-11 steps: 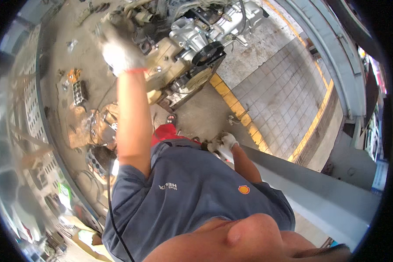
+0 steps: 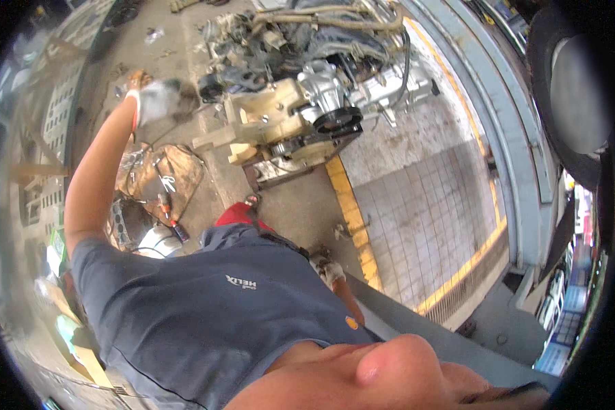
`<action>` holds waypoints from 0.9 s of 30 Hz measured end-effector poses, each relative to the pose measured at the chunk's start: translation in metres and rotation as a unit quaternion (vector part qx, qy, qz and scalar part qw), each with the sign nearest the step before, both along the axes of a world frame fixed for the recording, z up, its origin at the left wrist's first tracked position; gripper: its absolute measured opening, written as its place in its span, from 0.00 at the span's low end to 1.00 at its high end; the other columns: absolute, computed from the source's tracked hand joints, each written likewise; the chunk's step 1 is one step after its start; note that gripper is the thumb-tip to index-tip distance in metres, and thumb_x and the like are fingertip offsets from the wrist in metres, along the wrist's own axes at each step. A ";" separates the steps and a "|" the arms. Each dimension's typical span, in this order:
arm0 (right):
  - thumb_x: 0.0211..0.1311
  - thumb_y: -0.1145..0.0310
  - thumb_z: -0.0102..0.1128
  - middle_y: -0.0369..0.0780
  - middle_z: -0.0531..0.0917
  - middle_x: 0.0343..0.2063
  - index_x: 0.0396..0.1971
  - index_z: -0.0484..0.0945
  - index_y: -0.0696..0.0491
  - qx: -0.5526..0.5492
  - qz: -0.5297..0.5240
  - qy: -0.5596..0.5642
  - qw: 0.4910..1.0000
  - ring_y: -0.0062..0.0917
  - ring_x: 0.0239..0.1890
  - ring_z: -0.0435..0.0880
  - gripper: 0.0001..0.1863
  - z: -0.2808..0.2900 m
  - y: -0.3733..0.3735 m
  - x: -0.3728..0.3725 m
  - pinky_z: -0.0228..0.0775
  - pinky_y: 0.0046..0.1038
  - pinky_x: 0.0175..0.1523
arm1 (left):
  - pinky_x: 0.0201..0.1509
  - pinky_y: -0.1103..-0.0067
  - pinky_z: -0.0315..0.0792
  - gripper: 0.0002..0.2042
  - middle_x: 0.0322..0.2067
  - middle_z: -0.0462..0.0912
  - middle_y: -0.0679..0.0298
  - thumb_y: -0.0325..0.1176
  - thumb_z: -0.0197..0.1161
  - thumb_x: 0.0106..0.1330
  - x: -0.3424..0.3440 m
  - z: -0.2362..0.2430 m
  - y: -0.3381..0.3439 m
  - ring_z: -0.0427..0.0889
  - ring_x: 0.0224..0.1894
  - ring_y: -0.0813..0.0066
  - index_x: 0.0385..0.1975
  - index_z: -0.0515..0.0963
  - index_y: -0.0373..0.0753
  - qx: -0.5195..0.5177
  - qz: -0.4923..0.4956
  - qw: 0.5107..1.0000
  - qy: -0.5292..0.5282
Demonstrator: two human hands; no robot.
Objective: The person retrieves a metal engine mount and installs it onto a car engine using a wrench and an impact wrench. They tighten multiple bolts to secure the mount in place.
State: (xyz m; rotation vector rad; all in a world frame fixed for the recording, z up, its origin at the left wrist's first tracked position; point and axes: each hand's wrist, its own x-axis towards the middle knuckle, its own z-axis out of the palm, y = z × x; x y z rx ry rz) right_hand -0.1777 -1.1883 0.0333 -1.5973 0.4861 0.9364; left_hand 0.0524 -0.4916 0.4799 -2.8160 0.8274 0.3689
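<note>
My left hand point(image 2: 158, 101), in a white glove with an orange-red cuff, reaches out at the left over the floor. Motion smears its fingers, and a dark blur beside them could be soiled glove or something held. To its right stands an engine point(image 2: 273, 109) with a cream-coloured casing, silver metal parts and a black pulley point(image 2: 338, 121), propped on a dark metal base point(image 2: 287, 176). Down by my hip is my right hand point(image 2: 331, 270), also in a dirty white glove. Its fingers are partly hidden and too unclear to read.
A stained brown sheet point(image 2: 133, 179) with tools and a cable lies left of my legs. Behind the engine sit hoses and more parts point(image 2: 253, 41). A grey steel beam point(image 2: 389, 307) runs close on my right, beside yellow-edged floor tiles point(image 2: 417, 219).
My left hand has swung left and nearer, away from the parts beyond the engine. My body has shifted left in the view. The right hand stays low by my hip.
</note>
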 end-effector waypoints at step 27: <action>0.71 0.78 0.52 0.38 0.80 0.30 0.43 0.79 0.48 0.084 -0.231 0.181 0.952 0.27 0.26 0.74 0.09 -0.030 0.058 0.002 0.62 0.33 0.27 | 0.52 0.61 0.80 0.16 0.43 0.90 0.52 0.46 0.61 0.69 0.107 -0.103 -0.208 0.88 0.46 0.52 0.43 0.88 0.43 -0.324 0.259 0.900 -0.137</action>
